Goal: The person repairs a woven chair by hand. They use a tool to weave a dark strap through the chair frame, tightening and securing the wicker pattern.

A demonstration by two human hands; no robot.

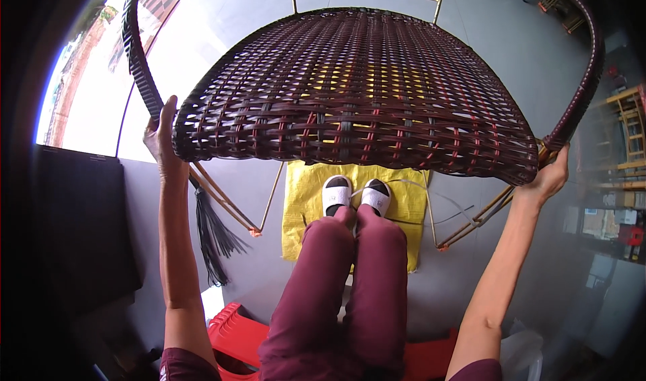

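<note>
In front of my legs is a woven chair point(350, 98) of dark brown strips, its seat edge toward me. Its curved armrests are wrapped in the same dark strip, and thin metal legs show below. My left hand point(163, 139) is closed around the frame where the left armrest point(136, 58) meets the seat. On the other side, my right hand point(548, 176) grips the base of the right armrest point(591, 65) beside the seat corner; some of its fingers are hidden. A bundle of loose dark strips point(212, 236) hangs under the left side.
A yellow woven sheet point(306, 206) lies on the grey floor under my feet. Red plastic stool parts point(232, 330) show beneath me. To the left stands a dark boxy object point(81, 213). Bamboo-coloured frames point(626, 122) stand at the far right.
</note>
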